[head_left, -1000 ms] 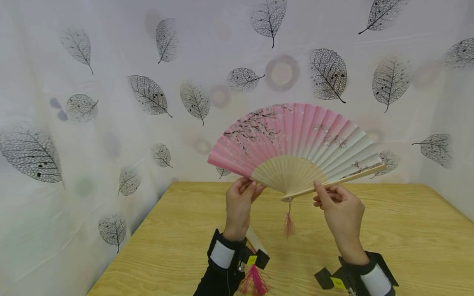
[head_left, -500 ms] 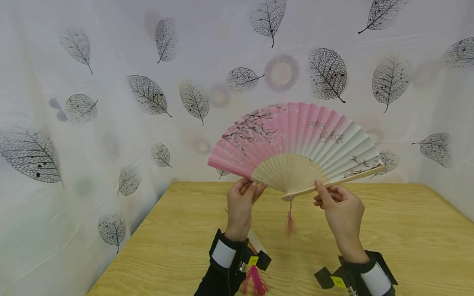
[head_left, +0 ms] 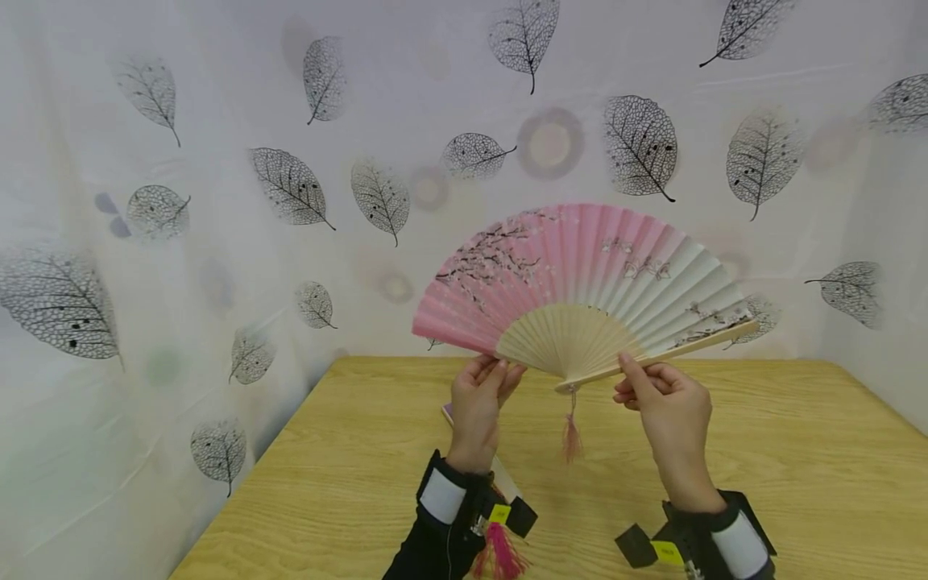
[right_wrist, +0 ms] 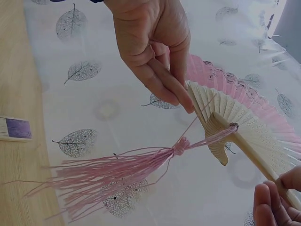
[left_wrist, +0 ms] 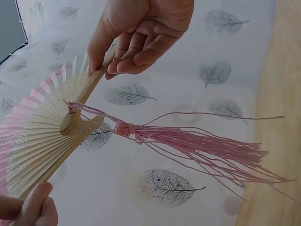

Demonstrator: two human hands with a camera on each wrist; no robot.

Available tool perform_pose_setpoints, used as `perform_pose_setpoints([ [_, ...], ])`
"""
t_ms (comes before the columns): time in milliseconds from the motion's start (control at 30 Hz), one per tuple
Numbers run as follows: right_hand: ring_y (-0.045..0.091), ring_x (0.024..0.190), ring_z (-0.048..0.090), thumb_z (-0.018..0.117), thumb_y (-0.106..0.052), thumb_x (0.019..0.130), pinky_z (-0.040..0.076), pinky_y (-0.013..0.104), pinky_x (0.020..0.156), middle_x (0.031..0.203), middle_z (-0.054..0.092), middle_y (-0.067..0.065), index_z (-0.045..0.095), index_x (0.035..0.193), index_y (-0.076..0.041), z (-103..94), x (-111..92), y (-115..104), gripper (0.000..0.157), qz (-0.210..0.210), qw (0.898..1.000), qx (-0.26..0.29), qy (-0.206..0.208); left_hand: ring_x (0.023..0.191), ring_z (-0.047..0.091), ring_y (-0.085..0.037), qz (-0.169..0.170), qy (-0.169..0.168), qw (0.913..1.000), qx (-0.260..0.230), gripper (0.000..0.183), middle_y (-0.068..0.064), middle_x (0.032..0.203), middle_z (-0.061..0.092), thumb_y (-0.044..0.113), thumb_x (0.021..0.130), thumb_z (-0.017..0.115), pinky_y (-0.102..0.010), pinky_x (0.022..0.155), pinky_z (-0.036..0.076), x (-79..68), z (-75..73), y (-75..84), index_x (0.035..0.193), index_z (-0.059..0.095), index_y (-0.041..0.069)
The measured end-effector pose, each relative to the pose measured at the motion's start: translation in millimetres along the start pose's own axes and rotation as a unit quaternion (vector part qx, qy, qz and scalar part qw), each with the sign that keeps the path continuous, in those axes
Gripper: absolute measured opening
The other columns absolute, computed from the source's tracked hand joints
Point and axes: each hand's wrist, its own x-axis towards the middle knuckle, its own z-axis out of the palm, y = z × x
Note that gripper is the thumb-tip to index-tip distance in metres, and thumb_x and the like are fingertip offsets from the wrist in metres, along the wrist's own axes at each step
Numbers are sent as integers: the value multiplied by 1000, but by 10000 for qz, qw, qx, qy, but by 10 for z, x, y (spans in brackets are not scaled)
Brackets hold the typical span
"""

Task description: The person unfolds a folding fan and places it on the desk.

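Observation:
A pink-and-white folding fan (head_left: 573,266) with pale ribs is spread wide above the table in the head view, printed with blossom branches and butterflies. My left hand (head_left: 476,419) pinches its left edge near the bottom of the pink leaf. With thumb and fingers my right hand (head_left: 670,419) grips the thick guard stick on the other side. From the pivot, between both hands, hangs a pink tassel (head_left: 572,437). The left wrist view shows the tassel (left_wrist: 197,146) close up, with my right hand (left_wrist: 146,33) above it and my left fingertips (left_wrist: 40,202) at the lower left.
Under my left forearm lies a folded fan (head_left: 505,479), partly hidden, its magenta tassel (head_left: 502,552) towards me. Its purple-marked end (right_wrist: 18,128) appears in the right wrist view. A leaf-printed curtain (head_left: 406,97) stands behind the wooden table (head_left: 797,435).
My left hand has shifted slightly right, bringing the fan's left edge a little inward and down. My right hand has hardly moved, and more of the folded fan's purple end shows.

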Motion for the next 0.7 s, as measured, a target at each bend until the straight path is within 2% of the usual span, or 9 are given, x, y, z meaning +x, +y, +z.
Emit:
perform_pose_setpoints([
  [300,12,52,59,67,-35,75,51,17,49,53,61,-9,62,80,2,-7,28,-37,37,540,9968,586,-63,87,62,-19,-70,57,9999,-119,28,-12,93,59,2,87,49,-27,78,52,13,11,-48,112,48,-10],
  [700,13,51,59,67,-34,74,51,18,48,52,60,-8,62,74,-2,-11,36,-43,33,664,9952,719,-86,85,63,-18,-60,84,9998,-143,27,-12,92,59,2,87,49,-25,77,52,19,5,-47,111,48,-11],
])
